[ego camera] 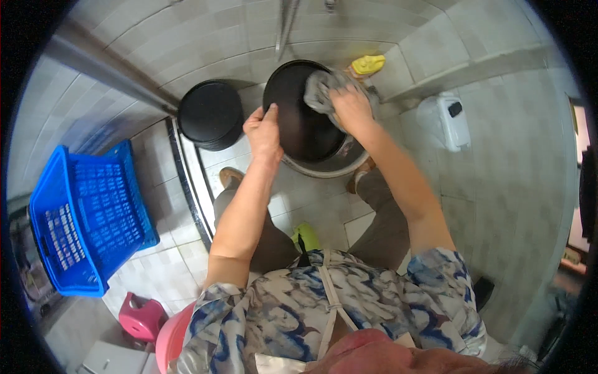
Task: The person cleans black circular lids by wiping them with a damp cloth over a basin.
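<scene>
My left hand grips the left rim of a round black tray, thumb on top. Bunched under my right hand is a grey cloth, pressed against the tray's upper right part. The tray is tilted over a wide grey basin, whose near rim shows between my feet; the basin's inside is mostly hidden. To the left of my left hand stands a stack of similar round black trays on the tiled floor.
A yellow bottle stands behind the basin by the wall. On the left are a raised sill, a large blue plastic basket, a pink stool and a pink tub. A white wall-mounted holder is at right.
</scene>
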The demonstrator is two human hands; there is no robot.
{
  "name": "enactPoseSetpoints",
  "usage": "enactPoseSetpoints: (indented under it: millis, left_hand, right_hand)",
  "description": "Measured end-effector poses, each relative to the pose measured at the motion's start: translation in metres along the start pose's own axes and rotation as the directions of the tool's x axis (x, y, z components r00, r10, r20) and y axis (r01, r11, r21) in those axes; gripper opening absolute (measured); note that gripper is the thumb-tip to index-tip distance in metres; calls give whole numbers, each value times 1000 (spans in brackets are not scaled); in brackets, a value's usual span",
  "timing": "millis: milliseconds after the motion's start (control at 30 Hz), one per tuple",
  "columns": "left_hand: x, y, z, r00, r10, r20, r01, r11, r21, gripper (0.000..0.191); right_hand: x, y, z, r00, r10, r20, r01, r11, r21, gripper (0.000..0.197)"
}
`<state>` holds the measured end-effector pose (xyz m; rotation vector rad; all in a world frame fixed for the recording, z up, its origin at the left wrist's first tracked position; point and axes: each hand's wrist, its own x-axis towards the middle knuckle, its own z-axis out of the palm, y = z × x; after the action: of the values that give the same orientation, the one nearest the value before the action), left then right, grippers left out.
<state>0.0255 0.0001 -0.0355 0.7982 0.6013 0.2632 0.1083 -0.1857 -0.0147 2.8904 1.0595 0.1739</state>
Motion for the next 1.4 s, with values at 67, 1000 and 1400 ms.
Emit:
enactPoseSetpoints:
  millis: [67,1000,1400]
  left_hand:
    - [1,3,-2,990,61,-131,-64,998,-22,9]
    - [159,33,-200,781,1,-624,-166,964,-207,37]
    - [133,32,-216,900,-88,-426,426,376,823,51]
  right_hand:
    - [-22,-22,2,960,46,275,-87,987,138,29]
    - [-202,69,34,523,625,579,-490,-335,805,79]
    - [-170,59,15,560,609,562,-442,-355,824,62]
